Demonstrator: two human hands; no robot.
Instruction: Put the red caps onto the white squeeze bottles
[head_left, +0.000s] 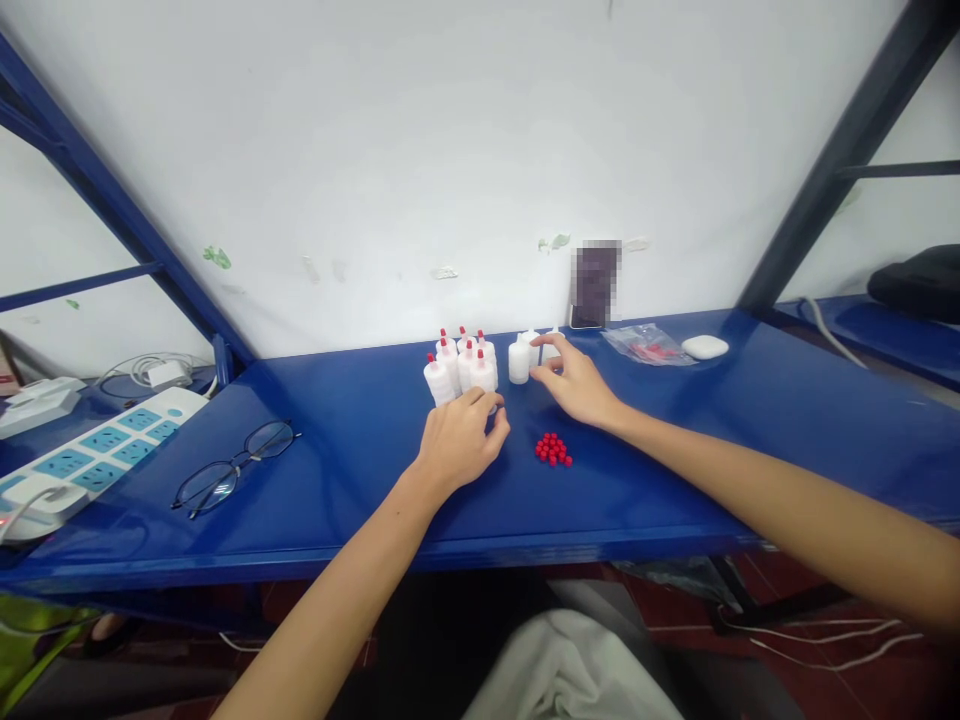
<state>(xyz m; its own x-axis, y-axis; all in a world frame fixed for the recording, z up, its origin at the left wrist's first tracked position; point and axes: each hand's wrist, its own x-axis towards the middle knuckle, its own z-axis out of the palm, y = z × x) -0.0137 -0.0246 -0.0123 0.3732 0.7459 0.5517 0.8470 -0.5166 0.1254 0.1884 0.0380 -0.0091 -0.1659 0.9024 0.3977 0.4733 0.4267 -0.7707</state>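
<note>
Small white plastic bottles (pixel 448 372) with pointed red caps stand in a tight cluster in mid-table. My left hand (pixel 461 435) is at the near side of the cluster, its fingers curled by the lower part of the front bottle (pixel 481 373). Whatever those fingers hold is hidden. To the right stand white bottles (pixel 519 362) with no red caps showing. Beside them is my right hand (pixel 574 382), thumb and index finger apart, partly covering one white bottle (pixel 553 345). Loose red caps (pixel 553 449) lie in a small pile between my forearms.
Eyeglasses (pixel 236 467) and a power strip (pixel 105 450) are on the left. At the back right are a phone (pixel 589 323) against the wall, a clear bag (pixel 651 345) with red pieces, and a white rounded object (pixel 705 347). Blue posts flank the table (pixel 337 500).
</note>
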